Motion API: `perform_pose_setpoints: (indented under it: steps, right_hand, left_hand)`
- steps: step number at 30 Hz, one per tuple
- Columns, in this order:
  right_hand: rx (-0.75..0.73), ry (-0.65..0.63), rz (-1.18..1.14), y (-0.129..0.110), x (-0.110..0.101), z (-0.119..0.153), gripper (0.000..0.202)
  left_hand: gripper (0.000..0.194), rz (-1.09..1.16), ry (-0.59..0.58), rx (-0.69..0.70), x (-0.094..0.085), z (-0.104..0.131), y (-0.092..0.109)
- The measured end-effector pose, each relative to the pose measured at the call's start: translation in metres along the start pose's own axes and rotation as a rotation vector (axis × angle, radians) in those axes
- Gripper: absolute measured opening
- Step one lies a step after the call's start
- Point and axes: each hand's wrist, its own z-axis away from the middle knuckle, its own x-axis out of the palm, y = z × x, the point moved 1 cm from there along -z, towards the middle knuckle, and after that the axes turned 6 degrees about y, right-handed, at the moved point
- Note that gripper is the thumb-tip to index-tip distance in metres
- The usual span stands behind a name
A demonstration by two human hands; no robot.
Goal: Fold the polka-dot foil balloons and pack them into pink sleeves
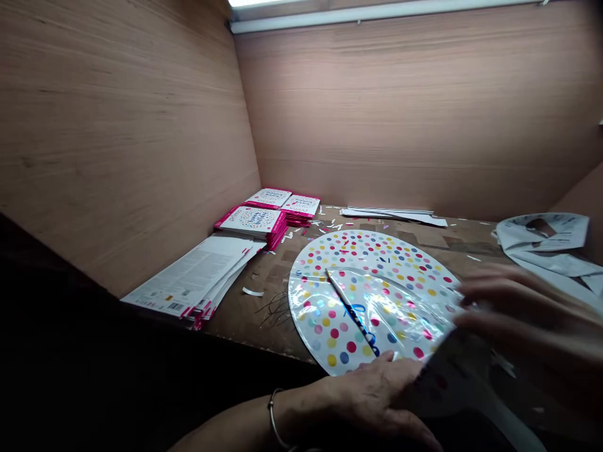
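Note:
A large round foil sheet [351, 346] with coloured dots and blue lettering lies on the brown table. A thin dark stick or strip [353, 314] rests slantwise across it. My left hand [377, 392], below a bracelet-wearing wrist, lies on the sheet's lower edge with its fingers spread. At the right, my right hand [522, 307] is blurred by motion beside the sheet's right edge; whatever its fingertips touch is unclear. Between both hands is a folded or lifted pale piece [452, 376], partly in shadow.
Stacks of pink-edged white packets [252, 220] stand at the back left, with flat printed cards [188, 276] in front. White strips [396, 215] lie at the back wall. Crumpled white material [541, 242] is at the right. Paper scraps and thin dark threads [276, 307] are scattered about.

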Motion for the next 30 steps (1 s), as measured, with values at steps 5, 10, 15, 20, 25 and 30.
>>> perform_pose_setpoints:
  steps: [5,10,15,20,25,30]
  right_hand:
    - [0.235,-0.631,-0.468,0.018,0.126,-0.105,0.018]
    - [0.391,-0.749,-0.509,0.050,0.230,-0.087,0.016]
    - [0.484,-0.815,-0.564,0.063,0.246,-0.076,0.027]
    - [0.486,-0.774,-0.601,0.059,0.251,-0.083,0.023]
    - [0.496,-0.642,-0.621,0.058,0.222,-0.101,0.018]
    - [0.471,-0.164,-0.431,0.058,0.106,-0.132,0.015]
  left_hand:
    - [0.047,0.516,0.247,-0.446,0.004,-0.001,-0.018]
    - [0.052,1.245,0.445,-0.198,0.008,-0.012,-0.039]
    - [0.041,1.347,0.430,-0.173,0.006,-0.012,-0.043]
    - [0.041,1.382,0.442,-0.168,0.007,-0.012,-0.041]
    - [0.051,1.235,0.437,-0.246,0.007,-0.010,-0.038]
    - [0.033,0.200,0.457,-0.256,-0.046,-0.005,-0.028]
